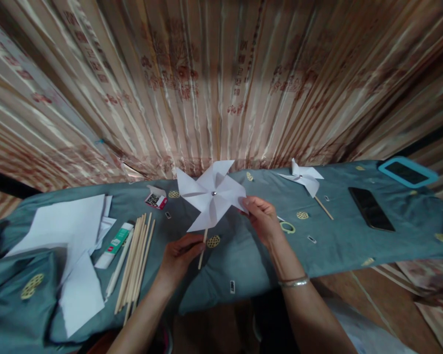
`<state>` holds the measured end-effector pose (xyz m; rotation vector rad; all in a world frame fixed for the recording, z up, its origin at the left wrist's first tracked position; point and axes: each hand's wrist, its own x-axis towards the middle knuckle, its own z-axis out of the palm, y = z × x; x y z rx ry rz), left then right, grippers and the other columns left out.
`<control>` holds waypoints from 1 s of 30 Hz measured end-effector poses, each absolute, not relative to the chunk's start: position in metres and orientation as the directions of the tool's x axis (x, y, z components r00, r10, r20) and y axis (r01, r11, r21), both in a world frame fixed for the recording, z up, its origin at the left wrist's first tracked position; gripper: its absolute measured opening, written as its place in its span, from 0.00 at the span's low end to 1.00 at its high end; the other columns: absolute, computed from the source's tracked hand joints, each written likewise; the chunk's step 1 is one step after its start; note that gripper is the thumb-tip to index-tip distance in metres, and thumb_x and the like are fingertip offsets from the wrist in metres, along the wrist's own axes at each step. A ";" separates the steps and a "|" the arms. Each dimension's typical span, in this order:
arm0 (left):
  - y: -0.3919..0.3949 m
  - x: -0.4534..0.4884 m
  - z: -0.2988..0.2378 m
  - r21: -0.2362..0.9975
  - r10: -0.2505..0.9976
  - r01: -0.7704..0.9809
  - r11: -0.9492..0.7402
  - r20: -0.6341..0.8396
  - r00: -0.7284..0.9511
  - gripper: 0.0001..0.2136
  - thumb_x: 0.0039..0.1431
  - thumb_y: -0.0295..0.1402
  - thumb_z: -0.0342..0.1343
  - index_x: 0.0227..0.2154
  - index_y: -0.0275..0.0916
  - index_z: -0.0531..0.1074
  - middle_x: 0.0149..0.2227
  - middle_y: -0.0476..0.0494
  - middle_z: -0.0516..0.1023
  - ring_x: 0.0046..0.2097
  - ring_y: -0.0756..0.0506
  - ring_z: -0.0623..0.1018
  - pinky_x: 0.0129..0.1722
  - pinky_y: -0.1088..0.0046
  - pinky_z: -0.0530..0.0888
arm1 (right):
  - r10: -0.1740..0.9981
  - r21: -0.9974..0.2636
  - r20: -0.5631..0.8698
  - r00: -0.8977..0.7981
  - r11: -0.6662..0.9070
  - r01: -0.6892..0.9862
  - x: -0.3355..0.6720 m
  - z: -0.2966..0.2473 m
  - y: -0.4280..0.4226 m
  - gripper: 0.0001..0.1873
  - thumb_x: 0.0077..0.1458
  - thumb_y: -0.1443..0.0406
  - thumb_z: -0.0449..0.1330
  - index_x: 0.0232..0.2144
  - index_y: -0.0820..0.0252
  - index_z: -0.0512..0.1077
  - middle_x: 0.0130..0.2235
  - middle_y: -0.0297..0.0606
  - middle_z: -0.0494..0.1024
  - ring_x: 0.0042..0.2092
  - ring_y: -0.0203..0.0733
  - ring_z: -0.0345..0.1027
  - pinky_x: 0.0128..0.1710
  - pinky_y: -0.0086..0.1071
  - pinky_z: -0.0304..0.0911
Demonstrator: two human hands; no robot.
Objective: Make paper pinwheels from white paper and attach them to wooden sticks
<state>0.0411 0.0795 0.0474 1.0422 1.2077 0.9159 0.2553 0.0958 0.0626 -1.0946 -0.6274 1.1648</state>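
Pinwheel (pixel 211 197), white, folded, silver-centred

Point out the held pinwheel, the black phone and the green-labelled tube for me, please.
Held pinwheel (pixel 213 193), head view: its centre.
Black phone (pixel 370 209), head view: middle of its dark face.
Green-labelled tube (pixel 115 242), head view: its green label.

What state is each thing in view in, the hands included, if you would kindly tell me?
Held pinwheel: assembled, in both hands
Left hand: closed on the pinwheel's stick
Right hand: pinching a blade
Other pinwheel: assembled, lying down
Small box: open
Wooden sticks: lying side by side
Green-and-white tube: lying down
White paper: overlapping sheets
Phone: lying flat, dark
Blue-framed panel: dark
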 end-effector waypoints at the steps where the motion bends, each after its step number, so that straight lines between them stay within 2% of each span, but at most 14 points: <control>1: 0.080 0.041 0.048 0.961 0.953 -0.009 0.278 -0.274 0.132 0.09 0.36 0.35 0.67 0.25 0.40 0.83 0.30 0.42 0.82 0.35 0.43 0.79 0.38 0.69 0.74 | 0.938 -0.919 -0.131 0.320 0.006 -0.393 0.255 0.062 0.095 0.19 0.30 0.51 0.75 0.20 0.56 0.78 0.22 0.31 0.77 0.26 0.34 0.66 0.28 0.29 0.63; 13: 0.080 0.039 0.048 0.966 0.961 -0.021 0.258 -0.254 0.107 0.09 0.37 0.35 0.67 0.25 0.39 0.82 0.30 0.43 0.81 0.34 0.44 0.77 0.38 0.69 0.74 | 0.967 -0.935 -0.137 0.216 -0.054 -0.350 0.243 0.053 0.089 0.15 0.39 0.52 0.73 0.21 0.56 0.78 0.23 0.31 0.78 0.26 0.35 0.64 0.30 0.30 0.60; 19: 0.081 0.040 0.045 0.962 0.960 -0.029 0.270 -0.267 0.088 0.09 0.37 0.35 0.67 0.25 0.40 0.82 0.28 0.45 0.81 0.34 0.45 0.77 0.37 0.71 0.73 | 0.980 -0.940 -0.124 0.155 -0.066 -0.334 0.233 0.052 0.086 0.16 0.40 0.53 0.72 0.18 0.58 0.75 0.20 0.29 0.71 0.25 0.33 0.61 0.28 0.28 0.57; 23: 0.081 0.040 0.044 0.963 0.960 -0.030 0.267 -0.264 0.093 0.09 0.37 0.35 0.67 0.26 0.40 0.82 0.29 0.45 0.81 0.35 0.45 0.77 0.38 0.70 0.73 | 0.984 -0.944 -0.125 0.126 -0.078 -0.322 0.226 0.051 0.084 0.16 0.40 0.54 0.72 0.17 0.59 0.75 0.19 0.29 0.70 0.24 0.31 0.59 0.26 0.28 0.55; 30: 0.080 0.041 0.042 0.964 0.961 -0.036 0.265 -0.261 0.092 0.10 0.37 0.35 0.68 0.26 0.39 0.82 0.30 0.44 0.81 0.35 0.45 0.77 0.39 0.70 0.73 | 0.988 -0.960 -0.115 0.099 -0.085 -0.267 0.215 0.055 0.082 0.18 0.39 0.52 0.71 0.16 0.59 0.75 0.20 0.31 0.74 0.24 0.32 0.63 0.27 0.29 0.59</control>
